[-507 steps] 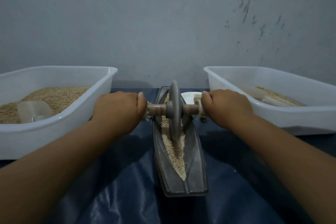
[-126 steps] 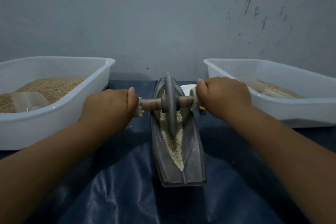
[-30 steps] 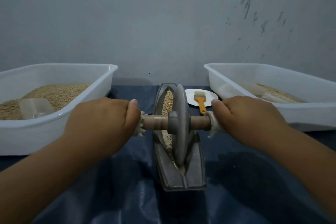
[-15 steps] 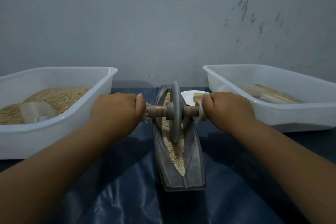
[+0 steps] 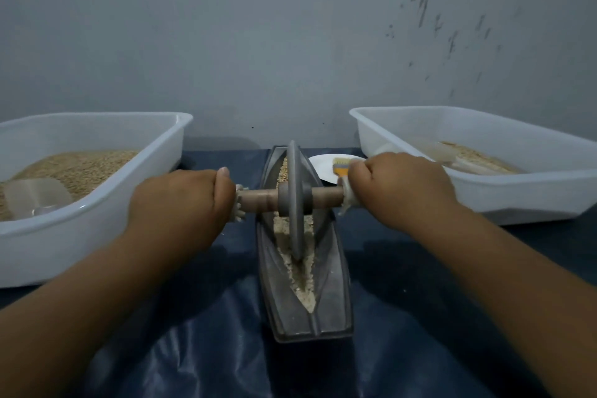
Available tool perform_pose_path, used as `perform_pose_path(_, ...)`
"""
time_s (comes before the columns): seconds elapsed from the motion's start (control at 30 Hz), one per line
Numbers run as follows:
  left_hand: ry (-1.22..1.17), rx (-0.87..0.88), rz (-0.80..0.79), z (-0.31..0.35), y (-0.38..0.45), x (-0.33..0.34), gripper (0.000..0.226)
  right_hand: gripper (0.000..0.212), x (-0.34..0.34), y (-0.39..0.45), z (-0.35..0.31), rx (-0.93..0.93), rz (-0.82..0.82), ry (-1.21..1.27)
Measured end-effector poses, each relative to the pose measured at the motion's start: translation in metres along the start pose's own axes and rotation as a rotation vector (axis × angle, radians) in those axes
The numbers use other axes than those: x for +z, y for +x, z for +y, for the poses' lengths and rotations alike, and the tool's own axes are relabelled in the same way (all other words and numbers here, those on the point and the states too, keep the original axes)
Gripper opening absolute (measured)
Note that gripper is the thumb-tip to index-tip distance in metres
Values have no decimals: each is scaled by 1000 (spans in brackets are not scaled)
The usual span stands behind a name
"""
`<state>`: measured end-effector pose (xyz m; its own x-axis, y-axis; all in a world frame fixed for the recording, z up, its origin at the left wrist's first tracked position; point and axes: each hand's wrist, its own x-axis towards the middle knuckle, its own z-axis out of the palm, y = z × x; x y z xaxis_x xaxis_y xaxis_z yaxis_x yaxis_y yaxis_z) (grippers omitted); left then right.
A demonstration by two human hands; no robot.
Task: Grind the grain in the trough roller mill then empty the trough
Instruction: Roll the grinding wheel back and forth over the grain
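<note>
So, left hand (image 5: 176,203) and right hand (image 5: 399,186) both gripped axle (image 5: 258,199); wheel (image 5: 295,200) stood upright in trough (image 5: 336,268), crushed grain (image 5: 302,281) beneath.

Grey boat-shaped trough (image 5: 334,294) lying lengthwise on dark sheet; grey wheel (image 5: 295,200) upright in its groove between gripped axle ends, pale crushed grain (image 5: 305,284) beneath.

My hands cover both axle ends; right hand (image 5: 399,186) hides most of the brush (image 5: 341,168); left tub (image 5: 97,203) cropped.
</note>
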<state>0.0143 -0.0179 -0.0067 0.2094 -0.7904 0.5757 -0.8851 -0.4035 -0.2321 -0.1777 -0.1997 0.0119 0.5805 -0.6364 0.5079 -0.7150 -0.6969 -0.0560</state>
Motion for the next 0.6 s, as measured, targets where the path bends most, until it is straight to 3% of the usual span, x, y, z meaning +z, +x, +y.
perform_pose_path(0.07, 179, 26, -84, -1, 11, 11, 46, 45, 12, 18, -4, 31, 41, 22)
perform_pose_path(0.2, 280, 20, -61, -9, 28, 20, 43, 49, 28, 37, -1, 50, 64, 101)
perform_pose_path(0.3, 285, 101, -9, -11, 29, 21, 53, 47, 32, 31, 5, 32, 80, 101)
perform_pose_path(0.6, 402, 147, -93, -6, 11, 8, 61, 38, 23, 4, 5, -17, 73, 64)
